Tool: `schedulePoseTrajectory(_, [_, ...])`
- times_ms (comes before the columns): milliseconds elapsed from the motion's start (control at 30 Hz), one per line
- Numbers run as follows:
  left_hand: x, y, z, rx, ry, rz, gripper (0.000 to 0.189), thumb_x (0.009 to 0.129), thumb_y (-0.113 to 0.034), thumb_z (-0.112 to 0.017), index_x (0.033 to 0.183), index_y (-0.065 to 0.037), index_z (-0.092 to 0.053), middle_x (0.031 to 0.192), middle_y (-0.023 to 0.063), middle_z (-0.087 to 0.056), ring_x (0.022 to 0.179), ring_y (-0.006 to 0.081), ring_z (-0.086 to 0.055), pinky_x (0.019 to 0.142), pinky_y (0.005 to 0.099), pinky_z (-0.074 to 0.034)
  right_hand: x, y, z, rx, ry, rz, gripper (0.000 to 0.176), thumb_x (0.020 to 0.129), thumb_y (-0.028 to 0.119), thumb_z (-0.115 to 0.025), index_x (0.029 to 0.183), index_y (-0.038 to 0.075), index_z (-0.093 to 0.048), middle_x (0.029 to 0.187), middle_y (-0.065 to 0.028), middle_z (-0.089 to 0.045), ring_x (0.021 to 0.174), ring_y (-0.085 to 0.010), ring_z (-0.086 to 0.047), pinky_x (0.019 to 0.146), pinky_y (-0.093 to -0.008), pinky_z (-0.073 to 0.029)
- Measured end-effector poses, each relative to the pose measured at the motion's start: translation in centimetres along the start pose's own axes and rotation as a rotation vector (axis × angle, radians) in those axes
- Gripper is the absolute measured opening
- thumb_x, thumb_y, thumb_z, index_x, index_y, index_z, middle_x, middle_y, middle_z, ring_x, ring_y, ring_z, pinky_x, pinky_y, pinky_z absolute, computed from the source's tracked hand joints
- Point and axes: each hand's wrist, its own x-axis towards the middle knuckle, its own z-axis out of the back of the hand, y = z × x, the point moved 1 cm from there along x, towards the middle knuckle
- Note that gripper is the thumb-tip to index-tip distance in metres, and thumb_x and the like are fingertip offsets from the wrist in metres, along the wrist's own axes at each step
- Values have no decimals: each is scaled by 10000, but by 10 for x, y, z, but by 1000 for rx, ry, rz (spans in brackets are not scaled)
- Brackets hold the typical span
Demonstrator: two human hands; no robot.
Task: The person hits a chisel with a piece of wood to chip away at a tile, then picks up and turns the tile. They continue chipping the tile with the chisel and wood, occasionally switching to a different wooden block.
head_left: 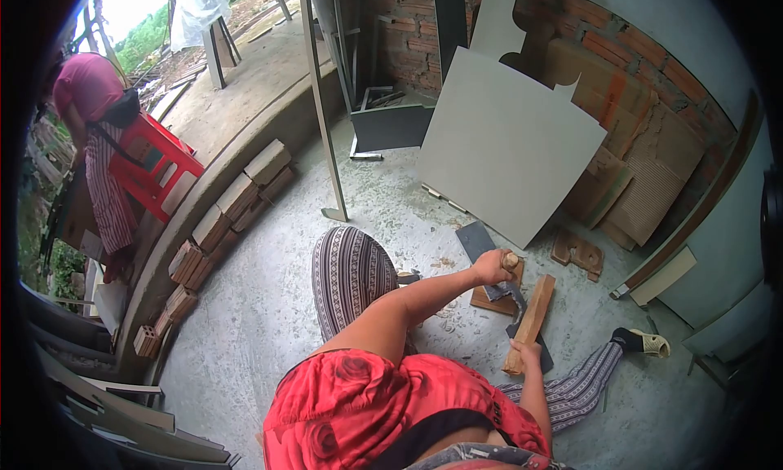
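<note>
Wooden block [533,315], held at its near end on a concrete floor [253,323], lies with that end inside the closed fingers of the right hand [528,357], its far end clear of them. A large pale panel [512,144] leans beyond the block; farther to the block's right, torn cardboard [652,176] stands against a brick wall [685,79]. Well to the block's left, across a row of bricks [236,201], another person [90,87] in a pink top bends beside a red plastic stool [155,164]. A dark flat piece [475,243] lies just beyond and left of the block, near a small brown board [493,300]. A wooden piece with cut-outs [577,255] rests to the block's far right. Left of the block's upper part, the fingers of the left hand [492,268] are closed around the rounded wooden handle [510,261] of a dark tool [519,300], whose exact shape cannot be told.
</note>
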Motion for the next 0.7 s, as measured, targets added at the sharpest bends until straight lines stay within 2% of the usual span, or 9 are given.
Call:
schedulePoseTrajectory(400, [-1,-4,0,26,0,-20,456,588,-217,-759,982,-73,-581,906,142,-643,894,325,-607,793,377,-466,9,-9,2,-10,2,21,354,621,83,-791,907,-45,-628,801,-89,-640,667,-208,-617,616,-332,-489])
schedulePoseTrajectory(500, [-1,-2,0,29,-7,-34,491,573,-273,-755,995,-74,-602,918,175,-646,912,348,-604,804,393,-478,-3,7,-2,13,13,-5,370,623,110,-801,910,-47,-627,805,-89,-639,669,-208,-617,616,-333,-489])
schedulePoseTrajectory(700, [-3,-7,2,27,13,12,468,586,-210,-750,999,-69,-581,907,152,-642,902,332,-604,801,378,-466,-11,21,-5,44,-14,-27,418,624,146,-813,933,-60,-620,834,-110,-638,681,-215,-622,623,-338,-492])
